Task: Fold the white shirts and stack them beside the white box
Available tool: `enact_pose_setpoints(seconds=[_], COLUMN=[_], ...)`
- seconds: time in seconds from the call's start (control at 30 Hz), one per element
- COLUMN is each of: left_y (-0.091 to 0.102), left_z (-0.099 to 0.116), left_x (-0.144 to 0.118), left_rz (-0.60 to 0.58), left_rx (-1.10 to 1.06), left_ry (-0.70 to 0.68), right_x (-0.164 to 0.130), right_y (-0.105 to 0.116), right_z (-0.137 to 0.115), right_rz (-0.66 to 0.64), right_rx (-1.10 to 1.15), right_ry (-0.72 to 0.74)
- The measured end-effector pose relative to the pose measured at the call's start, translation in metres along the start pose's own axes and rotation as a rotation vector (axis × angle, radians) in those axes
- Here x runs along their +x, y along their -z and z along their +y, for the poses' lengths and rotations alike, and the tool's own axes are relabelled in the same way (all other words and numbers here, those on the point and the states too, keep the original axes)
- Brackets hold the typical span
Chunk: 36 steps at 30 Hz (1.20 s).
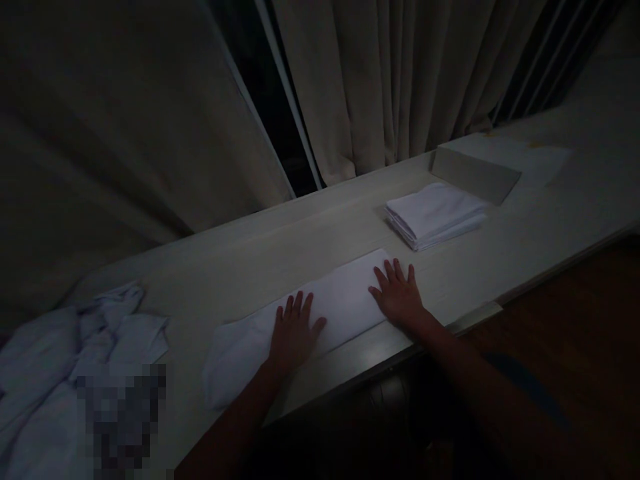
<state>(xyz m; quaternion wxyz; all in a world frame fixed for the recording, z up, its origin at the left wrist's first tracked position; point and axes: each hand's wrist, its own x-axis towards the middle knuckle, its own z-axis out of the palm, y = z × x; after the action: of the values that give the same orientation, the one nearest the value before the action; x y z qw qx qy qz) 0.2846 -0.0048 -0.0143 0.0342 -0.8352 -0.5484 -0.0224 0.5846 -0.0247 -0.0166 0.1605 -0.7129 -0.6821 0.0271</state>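
Cloth [300, 313], white and folded into a long strip, lies along the table's [525, 233] near edge; we press our left hand [293, 333] and right hand [400, 293] flat on it, fingers spread, gripping nothing.

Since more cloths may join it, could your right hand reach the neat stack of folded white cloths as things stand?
Probably yes: the right hand lies flat, and only bare tabletop separates it from the stack of folded white cloths.
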Motion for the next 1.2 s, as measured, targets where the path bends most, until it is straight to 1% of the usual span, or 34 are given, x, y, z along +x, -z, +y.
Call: enact_pose_setpoints(seconds=[0.07, 0.17, 0.27, 0.3, 0.37, 0.5, 0.63, 0.73, 0.83, 0.93, 1.03, 1.1, 1.13, 1.2], left_y=[0.001, 0.002, 0.002, 0.002, 0.002, 0.010, 0.022, 0.022, 0.017, 0.018, 0.024, 0.028, 0.029, 0.030], left_z=[0.003, 0.005, 0.003, 0.002, 0.001, -0.001, -0.007, -0.020, -0.043, -0.073, -0.103, -0.118, -0.123, -0.130], left_x=[-0.001, -0.003, -0.004, -0.004, -0.004, -0.013, -0.042, -0.066, -0.083, -0.092, -0.091, -0.084, -0.079, -0.070], left_rz=[0.005, 0.018, 0.025, 0.025, 0.025, 0.028, 0.071, 0.083, 0.102, 0.176, 0.250, 0.235, 0.212, 0.168], left_rx=[-0.015, -0.031, -0.037, -0.041, -0.051, -0.059, -0.019, 0.002, -0.011, -0.098, -0.326, -0.495, -0.563, -0.652], left_ry=[-0.002, -0.001, -0.006, -0.008, -0.011, -0.010, 0.041, 0.101, 0.182, 0.336, 0.572, 0.730, 0.782, 0.819], right_x=[0.001, 0.000, -0.002, -0.002, -0.001, 0.004, 0.010, 0.015, 0.018, 0.020, 0.021, 0.021, 0.022, 0.024], right_y=[0.004, 0.004, -0.005, -0.010, -0.019, -0.031, -0.035, -0.036, -0.035, -0.035, -0.034, -0.034, -0.034, -0.034], right_z=[-0.018, -0.060, -0.100, -0.109, -0.119, -0.117, -0.109, -0.103, -0.099, -0.101, -0.109, -0.117, -0.121, -0.129], right_rz=[0.013, -0.057, -0.138, -0.156, -0.175, -0.153, -0.130, -0.123, -0.143, -0.169, -0.174, -0.159, -0.145, -0.115], right_rx=[-0.010, 0.035, 0.102, 0.115, 0.126, 0.099, 0.042, 0.001, -0.037, -0.088, -0.154, -0.193, -0.208, -0.229], right_ry=[0.063, 0.224, 0.377, 0.398, 0.399, 0.392, 0.380, 0.356, 0.349, 0.345, 0.332, 0.333, 0.335, 0.344])
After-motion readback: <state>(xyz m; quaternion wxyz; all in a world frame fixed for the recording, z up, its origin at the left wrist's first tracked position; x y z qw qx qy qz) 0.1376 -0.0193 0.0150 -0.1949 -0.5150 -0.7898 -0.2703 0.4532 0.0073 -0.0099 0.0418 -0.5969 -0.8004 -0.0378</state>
